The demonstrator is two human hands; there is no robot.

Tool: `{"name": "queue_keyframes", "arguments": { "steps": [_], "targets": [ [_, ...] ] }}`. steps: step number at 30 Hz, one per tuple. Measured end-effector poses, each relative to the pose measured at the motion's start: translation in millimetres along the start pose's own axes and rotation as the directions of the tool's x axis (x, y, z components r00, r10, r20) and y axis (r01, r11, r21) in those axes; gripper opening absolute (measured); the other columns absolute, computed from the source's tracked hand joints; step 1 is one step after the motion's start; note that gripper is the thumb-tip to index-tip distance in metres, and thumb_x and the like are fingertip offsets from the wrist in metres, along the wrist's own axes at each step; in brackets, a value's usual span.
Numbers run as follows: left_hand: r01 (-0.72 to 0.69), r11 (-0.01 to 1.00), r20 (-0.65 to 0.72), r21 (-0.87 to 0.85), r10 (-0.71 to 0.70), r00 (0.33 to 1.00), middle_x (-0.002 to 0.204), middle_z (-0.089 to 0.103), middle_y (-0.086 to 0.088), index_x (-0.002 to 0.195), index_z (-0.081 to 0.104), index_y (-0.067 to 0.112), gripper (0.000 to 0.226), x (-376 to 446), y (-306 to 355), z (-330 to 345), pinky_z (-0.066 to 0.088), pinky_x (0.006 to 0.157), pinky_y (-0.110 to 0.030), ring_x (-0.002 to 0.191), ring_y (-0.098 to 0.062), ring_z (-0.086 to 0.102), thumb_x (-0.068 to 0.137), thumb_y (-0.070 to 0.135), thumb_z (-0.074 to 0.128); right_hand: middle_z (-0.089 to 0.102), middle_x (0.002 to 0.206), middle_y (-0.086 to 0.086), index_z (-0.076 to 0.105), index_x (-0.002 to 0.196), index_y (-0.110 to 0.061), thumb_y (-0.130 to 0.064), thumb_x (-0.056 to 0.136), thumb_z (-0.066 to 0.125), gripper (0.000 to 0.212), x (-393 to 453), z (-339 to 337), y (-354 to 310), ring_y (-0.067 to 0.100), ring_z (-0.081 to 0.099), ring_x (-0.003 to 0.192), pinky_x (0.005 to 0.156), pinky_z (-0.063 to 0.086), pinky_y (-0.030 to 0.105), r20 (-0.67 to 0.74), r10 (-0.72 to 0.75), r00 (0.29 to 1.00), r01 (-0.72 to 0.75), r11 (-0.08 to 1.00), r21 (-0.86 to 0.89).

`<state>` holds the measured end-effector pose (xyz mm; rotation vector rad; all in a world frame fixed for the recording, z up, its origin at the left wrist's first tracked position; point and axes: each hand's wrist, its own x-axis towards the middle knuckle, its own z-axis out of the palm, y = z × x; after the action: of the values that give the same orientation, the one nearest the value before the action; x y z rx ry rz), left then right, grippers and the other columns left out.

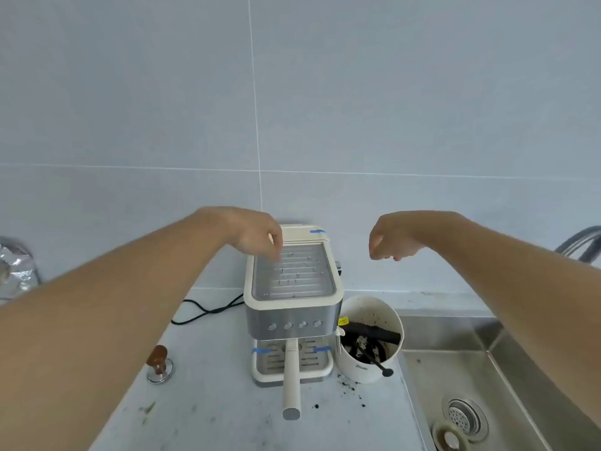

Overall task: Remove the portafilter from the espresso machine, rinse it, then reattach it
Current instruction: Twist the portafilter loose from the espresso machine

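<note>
Both hands held nothing. The left hand point(257, 236) hung over the back left corner of the espresso machine point(292, 301), with its fingers loosely bent and pointing down. The right hand point(395, 237) hung in the air to the right of the machine, its fingers loosely curled too. The portafilter point(291, 379) was locked in under the front of the machine, and its long cream handle stuck out toward the person. A white tub point(370, 340) with dark coffee bits stood just beside the machine. The sink point(487, 379) was on the right. A tamper point(158, 362) sat on the counter point(211, 402) to the left.
</note>
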<state>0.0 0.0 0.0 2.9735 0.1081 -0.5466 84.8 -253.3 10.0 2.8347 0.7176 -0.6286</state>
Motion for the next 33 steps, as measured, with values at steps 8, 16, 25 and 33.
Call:
{"name": "queue_keyframes", "arguments": {
  "steps": [8,16,25,33],
  "targets": [
    [-0.240,0.965,-0.119,-0.103,0.227,0.967,0.117,0.058,0.019,0.114,0.058,0.040,0.039,16,2,65,0.045,0.097,-0.035,0.111,-0.009,0.053,0.079,0.058,0.054,0.072,0.105,0.002,0.072,0.109,-0.024,-0.030,0.088,0.052,0.030,11,90,11,0.023,0.071,0.100,0.095,0.053,0.039,0.128,-0.025,0.991,0.009,0.992,0.122],
    [-0.358,0.926,-0.230,-0.122,0.324,0.918,0.142,0.048,0.010,0.138,0.044,0.032,0.052,27,6,111,0.030,0.108,-0.025,0.129,-0.014,0.044,0.091,0.053,0.050,0.075,0.093,-0.001,0.074,0.099,-0.018,-0.030,0.089,0.051,0.027,19,165,-3,0.013,0.072,0.088,0.069,0.055,0.025,0.224,-0.108,0.969,0.010,0.918,0.397],
    [-0.390,0.920,-0.380,0.041,0.376,0.845,0.150,0.040,0.005,0.139,0.045,0.032,0.068,37,-2,129,0.024,0.111,-0.031,0.135,-0.019,0.038,0.081,0.067,0.042,0.073,0.105,0.012,0.068,0.114,-0.007,-0.024,0.095,0.056,0.028,30,238,-53,0.022,0.071,0.084,0.079,0.060,0.030,0.310,-0.153,0.938,-0.240,0.355,0.903],
    [-0.383,0.924,-0.412,-0.007,0.347,0.843,0.150,0.039,0.013,0.136,0.046,0.040,0.063,40,-4,131,0.025,0.109,-0.030,0.135,-0.014,0.037,0.080,0.067,0.048,0.069,0.101,0.014,0.065,0.112,-0.016,-0.024,0.099,0.057,0.017,33,275,-109,0.027,0.068,0.088,0.085,0.057,0.042,0.264,-0.301,0.916,-0.320,-0.153,0.935]
  ]
}}
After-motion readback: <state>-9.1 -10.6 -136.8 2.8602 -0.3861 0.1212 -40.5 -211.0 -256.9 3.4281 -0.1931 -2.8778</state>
